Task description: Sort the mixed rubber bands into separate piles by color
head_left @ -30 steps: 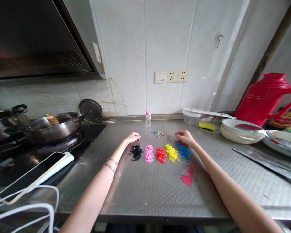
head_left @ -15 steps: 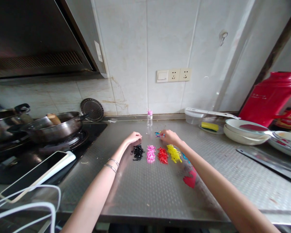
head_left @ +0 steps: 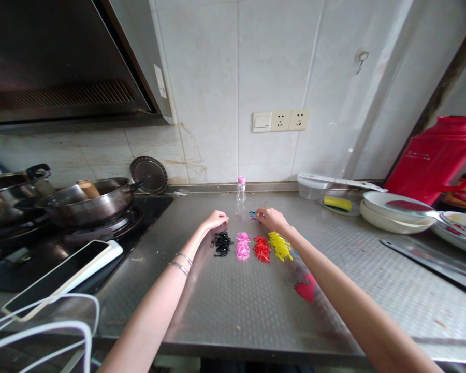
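Four small piles of what look like tiny rubber bands lie in a row on the steel counter: black [head_left: 221, 243], pink [head_left: 243, 246], red [head_left: 262, 249] and yellow [head_left: 280, 246]. Just behind the black pile rests my left hand [head_left: 217, 219], its fingers curled together; whatever they hold is hidden. My right hand [head_left: 271, 218] reaches beyond the red and yellow piles. Its fingers are bent down and pinched at a few mixed-colour bands [head_left: 253, 214], partly covered by the hand. Bits of blue show beside my right forearm. A small clear bottle [head_left: 241, 190] with a pink cap stands behind both hands.
To the left are a pan [head_left: 97, 202] on the black stove and a phone [head_left: 58, 277] with white cables. On the right sit a yellow sponge [head_left: 337, 203], stacked white bowls [head_left: 394, 215], a knife-like blade [head_left: 427, 261] and a red thermos [head_left: 431, 160].
The camera view has shifted slightly. My right fingers have moved a little over the mixed-colour bands, and fewer of these show. My left hand stays nearly still.
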Demonstrator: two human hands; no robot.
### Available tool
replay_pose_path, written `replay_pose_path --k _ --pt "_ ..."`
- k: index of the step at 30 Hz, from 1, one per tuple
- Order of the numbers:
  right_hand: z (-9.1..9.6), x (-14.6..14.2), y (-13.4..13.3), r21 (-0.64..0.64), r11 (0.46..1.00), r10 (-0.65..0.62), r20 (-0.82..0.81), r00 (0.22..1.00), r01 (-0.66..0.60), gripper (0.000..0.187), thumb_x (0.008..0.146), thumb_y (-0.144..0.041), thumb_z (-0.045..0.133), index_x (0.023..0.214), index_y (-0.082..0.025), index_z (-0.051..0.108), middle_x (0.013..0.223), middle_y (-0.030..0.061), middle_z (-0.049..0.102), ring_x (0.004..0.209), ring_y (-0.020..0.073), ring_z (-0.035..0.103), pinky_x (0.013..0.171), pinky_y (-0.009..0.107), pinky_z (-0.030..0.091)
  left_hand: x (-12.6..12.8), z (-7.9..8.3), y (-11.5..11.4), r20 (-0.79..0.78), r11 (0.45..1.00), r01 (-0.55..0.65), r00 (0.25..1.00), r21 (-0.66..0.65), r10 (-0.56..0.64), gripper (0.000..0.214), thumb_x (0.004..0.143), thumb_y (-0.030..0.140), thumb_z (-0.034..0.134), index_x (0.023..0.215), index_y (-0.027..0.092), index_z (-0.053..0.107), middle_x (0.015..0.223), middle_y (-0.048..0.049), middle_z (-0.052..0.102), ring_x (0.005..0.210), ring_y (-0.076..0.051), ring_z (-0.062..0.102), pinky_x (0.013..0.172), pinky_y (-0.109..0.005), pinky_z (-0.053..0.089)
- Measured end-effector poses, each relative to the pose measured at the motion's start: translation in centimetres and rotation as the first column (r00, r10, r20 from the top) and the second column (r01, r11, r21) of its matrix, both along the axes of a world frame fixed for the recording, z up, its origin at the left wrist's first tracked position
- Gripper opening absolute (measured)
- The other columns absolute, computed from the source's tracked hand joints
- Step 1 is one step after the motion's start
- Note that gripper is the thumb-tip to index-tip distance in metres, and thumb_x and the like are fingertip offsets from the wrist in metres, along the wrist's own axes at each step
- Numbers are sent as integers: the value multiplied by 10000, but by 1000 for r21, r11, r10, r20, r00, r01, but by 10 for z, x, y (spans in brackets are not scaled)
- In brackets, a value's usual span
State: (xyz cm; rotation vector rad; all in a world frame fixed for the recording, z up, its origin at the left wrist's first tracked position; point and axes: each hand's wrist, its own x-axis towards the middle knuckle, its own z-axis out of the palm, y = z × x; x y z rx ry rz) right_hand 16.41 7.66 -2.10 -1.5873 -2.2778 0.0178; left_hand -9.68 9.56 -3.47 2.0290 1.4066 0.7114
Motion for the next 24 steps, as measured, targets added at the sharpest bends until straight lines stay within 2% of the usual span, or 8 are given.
replay_pose_path --k 7,13,20,24 --pt "3 12 -3 47 999 28 -173 985 -20 270 774 -253 458 989 -237 622 868 29 661 728 130 580 621 198 398 0 -1 1 3 1000 -5 1000 -4 5 292 675 352 477 642 107 633 568 -18 581 541 -109 486 557 -220 368" --pt "5 -1 -15 65 983 186 -351 918 -174 263 736 -221 490 958 -193 627 781 27 660 682 125 576 661 214 425 1 -1 0 -4 1000 -14 1000 22 14 278 672 338 476 628 113 632 567 -13 573 561 -115 487 549 -218 354" --pt "3 -30 -38 23 926 360 -350 865 -376 304 718 -162 502 994 -194 625 772 16 664 689 115 584 679 213 434 2 0 0 -10 1000 -8 1000 24 8 263 669 312 473 613 109 631 553 -9 570 549 -110 478 536 -214 349" --pt "3 -36 -43 13 905 407 -321 855 -426 324 710 -162 523 1017 -206 620 821 17 667 697 113 588 669 210 436 2 0 0 -2 1000 -12 1000 15 12 256 658 311 484 629 107 636 558 -8 574 542 -108 479 532 -211 354"
